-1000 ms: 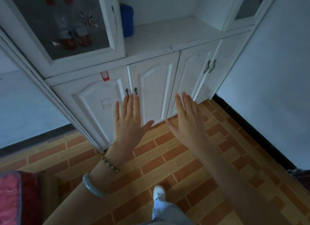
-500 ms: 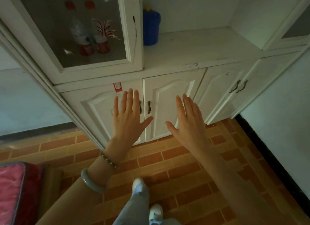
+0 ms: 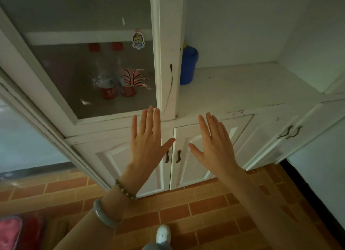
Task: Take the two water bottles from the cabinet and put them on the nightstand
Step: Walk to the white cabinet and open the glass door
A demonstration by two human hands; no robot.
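Note:
Two clear water bottles with red caps and red labels stand side by side behind the closed glass door (image 3: 89,67) of the white cabinet (image 3: 168,44): the left bottle (image 3: 104,72) and the right bottle (image 3: 124,70). My left hand (image 3: 147,137) is held flat and empty, fingers apart, just below the glass door's lower right corner. My right hand (image 3: 214,143) is also flat and empty, in front of the lower cabinet doors. Neither hand touches the cabinet. No nightstand is in view.
A blue container (image 3: 187,65) stands on the open white shelf (image 3: 252,85) right of the glass door. Lower doors carry dark handles (image 3: 172,156). A white wall (image 3: 321,175) closes the right side. A red cushion (image 3: 11,231) lies bottom left on the brick-pattern floor (image 3: 186,212).
The view has risen and drawn closer to the cabinet; the glass door and bottles now loom larger. Both hands have stayed flat and open, lifted toward the glass door's bottom edge.

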